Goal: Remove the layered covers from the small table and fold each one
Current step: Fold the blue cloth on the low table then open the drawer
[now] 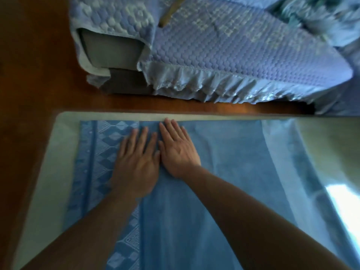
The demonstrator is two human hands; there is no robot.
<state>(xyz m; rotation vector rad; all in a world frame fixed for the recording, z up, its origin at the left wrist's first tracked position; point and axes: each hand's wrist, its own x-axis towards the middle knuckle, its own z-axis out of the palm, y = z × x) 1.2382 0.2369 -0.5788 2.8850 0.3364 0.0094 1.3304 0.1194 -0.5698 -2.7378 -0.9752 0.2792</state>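
Currently, reading left to right: brown floor, then the pale surface of the small table, bare along its left margin. On it lies the blue cover, spread flat, its diamond-patterned border at the left. Long axis of the cover runs from the near edge toward the far edge, under both forearms.

Left hand: fingers straight and spread, palm down, pressing the cloth just inside the border; gripping nothing. Right hand: same, fingers flat, touching the left hand thumb to thumb, fingertips reaching nearly to the cover's far edge.

Right of the hands: plain blue cloth, then a sheer pale layer over the surface.

Beyond the table: sofa with a quilted lilac cover.

Judgement: smoothing step. Both hands sit left of the cover's centre, so the left edge is the nearer one to lift for a fold.
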